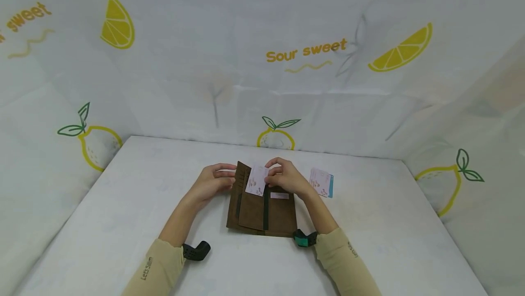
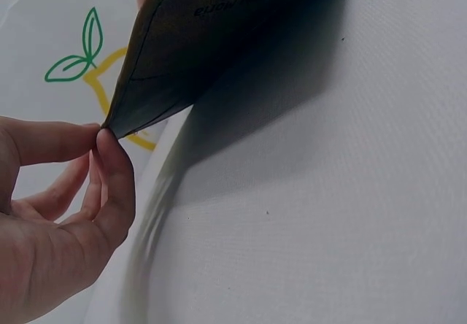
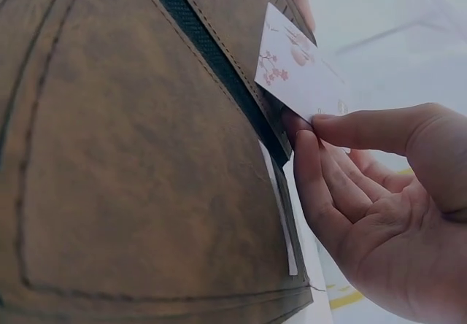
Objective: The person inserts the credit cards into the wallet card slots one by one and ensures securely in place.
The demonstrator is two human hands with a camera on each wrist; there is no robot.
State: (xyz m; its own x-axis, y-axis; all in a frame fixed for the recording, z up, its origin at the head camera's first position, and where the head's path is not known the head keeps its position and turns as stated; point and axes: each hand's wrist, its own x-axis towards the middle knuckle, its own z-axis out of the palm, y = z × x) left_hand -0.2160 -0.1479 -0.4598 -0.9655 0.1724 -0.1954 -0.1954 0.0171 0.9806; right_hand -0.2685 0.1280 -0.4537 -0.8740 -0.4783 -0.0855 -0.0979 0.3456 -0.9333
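A brown wallet (image 1: 281,217) lies opened out on the white table, its left flap lifted at a slant. At the flap's outer edge, my left hand (image 1: 208,184) pinches the corner between thumb and finger, as the left wrist view shows. My right hand (image 1: 289,179) holds a pale pink card (image 1: 256,181) with a flower print by its edge, between thumb and fingers. The card is over the wallet's inner left side, close to the card slots; whether its end sits inside a slot I cannot tell. Another pale card (image 1: 280,195) shows in the wallet's right side.
To the right of the wallet lies a small stack of cards (image 1: 321,182), pink on top with a blue one (image 1: 331,186) sticking out. A white cloth (image 1: 184,81) with lemon prints hangs behind and beside the table (image 1: 135,205).
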